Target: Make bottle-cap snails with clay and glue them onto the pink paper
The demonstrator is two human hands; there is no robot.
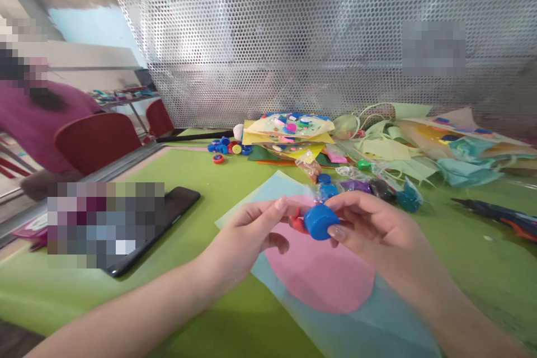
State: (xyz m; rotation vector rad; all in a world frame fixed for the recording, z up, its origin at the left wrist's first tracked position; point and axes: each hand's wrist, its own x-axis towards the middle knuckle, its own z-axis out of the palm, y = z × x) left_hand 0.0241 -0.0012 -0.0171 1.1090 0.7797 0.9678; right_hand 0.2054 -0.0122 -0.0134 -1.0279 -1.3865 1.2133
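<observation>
A green tabletop runs back to a perforated silver metal screen that fills the upper frame. At the far left sit a person in a magenta top and a red-backed chair. Below them, a black phone lies flat on the table. Left of centre, the left hand pinches a small red lump between thumb and forefinger, the other fingers curled under. The lump touches a round blue plastic bottle cap at mid-frame, gripped by the thumb and fingertips of the right hand. Both hover above a pink paper circle on a pale blue sheet. Behind, loose coloured bottle caps and green paper strips — at the right edge, a dark glue gun.
</observation>
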